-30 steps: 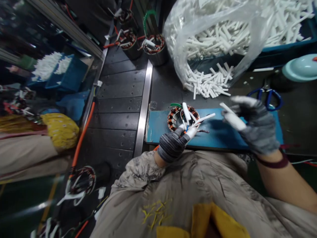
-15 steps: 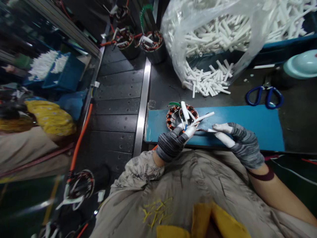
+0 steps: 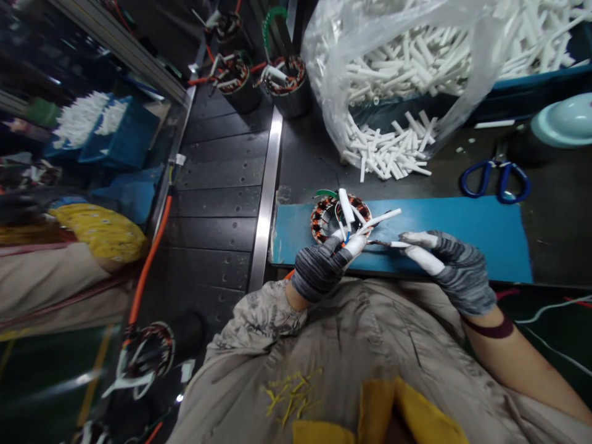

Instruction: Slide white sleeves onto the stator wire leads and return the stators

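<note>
A motor stator [image 3: 319, 221] with copper windings stands on the blue mat [image 3: 462, 228] in front of me. White sleeves [image 3: 345, 206] cover some of its leads and stick up over its opening. My left hand [image 3: 324, 265], in a grey glove with white fingertips, pinches the wire leads at the stator's near edge. To the right, my right hand [image 3: 448, 265], gloved alike, pinches a thin white sleeve [image 3: 399, 245] between thumb and forefinger. A dark twisted wire end runs between that sleeve and my left fingers; whether it is inside the sleeve I cannot tell.
A clear plastic bag [image 3: 330, 117] spills white sleeves beyond the mat. Blue-handled scissors [image 3: 504, 182] and a light-blue lidded container [image 3: 562, 120] are at right. Left of a metal rail [image 3: 266, 209] runs a slatted conveyor [image 3: 217, 191] with more stators [image 3: 287, 86]. A co-worker's yellow sleeve [image 3: 99, 231] shows far left.
My right hand has shifted very slightly to the right with the thin white sleeve. My left hand and the stator stay in place. The co-worker's arm at far left has moved a little.
</note>
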Demonstrator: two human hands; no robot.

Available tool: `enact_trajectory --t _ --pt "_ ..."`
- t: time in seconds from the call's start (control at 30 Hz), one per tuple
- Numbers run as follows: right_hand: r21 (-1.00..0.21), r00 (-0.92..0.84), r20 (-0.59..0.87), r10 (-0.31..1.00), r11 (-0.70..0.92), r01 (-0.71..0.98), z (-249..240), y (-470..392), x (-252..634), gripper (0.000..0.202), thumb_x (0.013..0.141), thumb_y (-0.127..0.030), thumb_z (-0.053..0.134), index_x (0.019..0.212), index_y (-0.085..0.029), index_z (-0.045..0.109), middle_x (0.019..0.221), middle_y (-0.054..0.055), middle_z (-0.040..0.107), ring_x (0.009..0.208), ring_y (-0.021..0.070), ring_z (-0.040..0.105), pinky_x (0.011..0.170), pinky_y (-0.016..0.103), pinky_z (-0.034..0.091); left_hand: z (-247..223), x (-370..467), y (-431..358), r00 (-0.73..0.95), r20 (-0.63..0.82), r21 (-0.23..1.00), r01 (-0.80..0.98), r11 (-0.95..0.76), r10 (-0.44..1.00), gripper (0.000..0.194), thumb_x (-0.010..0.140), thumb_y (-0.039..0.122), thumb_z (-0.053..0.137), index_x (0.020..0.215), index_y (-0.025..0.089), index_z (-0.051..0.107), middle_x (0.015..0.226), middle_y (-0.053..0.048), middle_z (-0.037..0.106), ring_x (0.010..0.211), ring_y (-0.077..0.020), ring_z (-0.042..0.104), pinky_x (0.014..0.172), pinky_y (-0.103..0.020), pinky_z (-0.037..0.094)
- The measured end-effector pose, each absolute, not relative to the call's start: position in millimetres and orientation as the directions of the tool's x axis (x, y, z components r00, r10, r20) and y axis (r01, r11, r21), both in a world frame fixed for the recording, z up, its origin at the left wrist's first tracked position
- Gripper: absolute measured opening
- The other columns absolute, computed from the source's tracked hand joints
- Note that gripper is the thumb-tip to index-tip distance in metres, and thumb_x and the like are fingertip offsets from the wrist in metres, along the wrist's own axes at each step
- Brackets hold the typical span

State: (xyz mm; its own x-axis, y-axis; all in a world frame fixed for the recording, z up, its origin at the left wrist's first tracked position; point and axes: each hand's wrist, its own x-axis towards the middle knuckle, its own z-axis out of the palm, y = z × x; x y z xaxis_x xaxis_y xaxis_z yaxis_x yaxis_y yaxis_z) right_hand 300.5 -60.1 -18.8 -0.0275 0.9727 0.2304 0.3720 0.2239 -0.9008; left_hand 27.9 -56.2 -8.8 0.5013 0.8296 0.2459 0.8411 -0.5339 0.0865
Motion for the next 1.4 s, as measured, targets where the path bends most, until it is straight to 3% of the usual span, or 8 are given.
enact_trajectory --t 0.17,0.43,0.63,0.83,0.93,1.1,1.27,1.4 --pt "-0.660 -0.209 0.445 0.871 0.477 0.581 -14.9 -56.3 310.1 0.030 0.098 -0.018 0.073 0.121 -0.035 0.083 0.119 -0.001 0.084 0.104 0.0231 0.082 0.093 0.034 0.067 -7.6 26.2 -56.0 0.508 0.225 0.118 0.833 -0.541 0.831 0.042 0.106 0.023 0.061 0.144 0.039 0.072 0.145 -0.007 0.074 0.090 -0.0204 0.082 0.070 -0.027 0.063" --pt "-0.584 -0.368 0.434 0.822 0.568 0.580 -7.5 -47.9 308.8 0.027 0.105 -0.027 0.066 0.127 -0.029 0.081 0.115 0.002 0.085 0.097 0.0233 0.082 0.087 0.033 0.065 -6.9 27.1 -55.8 0.523 0.356 0.068 0.812 -0.580 0.775 0.039 0.107 0.023 0.058 0.140 0.037 0.075 0.140 -0.008 0.076 0.083 -0.0199 0.081 0.063 -0.027 0.060" --pt "-0.348 -0.458 0.469 0.755 0.634 0.690 -6.3 -42.6 286.1 0.030 0.108 -0.022 0.057 0.124 -0.024 0.082 0.095 0.008 0.084 0.081 0.0216 0.077 0.073 0.032 0.058 -10.1 22.4 -56.8 0.528 0.260 0.093 0.819 -0.566 0.808 0.041 0.106 0.024 0.059 0.143 0.037 0.072 0.141 -0.010 0.075 0.083 -0.0191 0.081 0.072 -0.029 0.064" --pt "-0.938 -0.458 -0.100 0.883 0.069 0.338 -20.6 -33.6 264.4 0.056 0.112 -0.055 0.040 0.108 -0.020 0.082 0.076 0.006 0.079 0.060 0.0172 0.068 0.064 0.030 0.057 -11.1 24.2 -52.4 0.518 0.373 0.121 0.795 -0.594 0.769 0.031 0.110 0.033 0.056 0.135 0.025 0.073 0.126 -0.010 0.081 0.085 -0.0191 0.081 0.076 -0.029 0.065" --pt "-0.958 -0.499 -0.253 0.829 -0.142 0.250 -16.8 -35.3 260.8 0.067 0.113 -0.058 0.032 0.096 -0.017 0.081 0.055 0.002 0.068 0.043 0.0142 0.058 0.052 0.027 0.052 -7.6 26.2 -50.5 0.508 0.427 0.124 0.787 -0.605 0.748 0.030 0.113 0.035 0.052 0.129 0.022 0.074 0.125 -0.009 0.082 0.084 -0.0182 0.081 0.070 -0.027 0.064" --pt "-0.918 -0.342 -0.014 0.940 0.124 0.377 -6.4 -40.4 267.2 0.036 0.100 -0.055 0.065 0.113 -0.026 0.082 0.110 0.007 0.085 0.098 0.0246 0.079 0.093 0.039 0.062 -2.6 27.4 -50.8 0.506 0.470 0.144 0.765 -0.628 0.723 0.032 0.112 0.034 0.051 0.129 0.019 0.073 0.125 -0.011 0.081 0.091 -0.0198 0.081 0.071 -0.027 0.062" --pt "-0.920 -0.535 -0.384 0.752 -0.361 0.152 -3.0 -32.8 252.2 0.059 0.101 -0.070 0.051 0.094 -0.018 0.079 0.053 0.000 0.066 0.041 0.0137 0.055 0.047 0.027 0.048 -10.3 25.2 -52.6 0.519 0.443 0.138 0.766 -0.628 0.731 0.035 0.112 0.029 0.046 0.132 0.018 0.072 0.131 -0.012 0.079 0.092 -0.0203 0.080 0.072 -0.029 0.061" --pt "-0.865 -0.556 -0.431 0.711 -0.502 0.030 -2.2 -32.6 244.3 0.071 0.100 -0.078 0.046 0.087 -0.016 0.078 0.049 0.000 0.061 0.042 0.0124 0.052 0.048 0.026 0.046 -10.8 21.9 -57.0 0.558 0.291 0.084 0.794 -0.602 0.777 0.040 0.110 0.031 0.049 0.145 0.024 0.068 0.145 -0.014 0.072 0.081 -0.0207 0.078 0.067 -0.032 0.057"
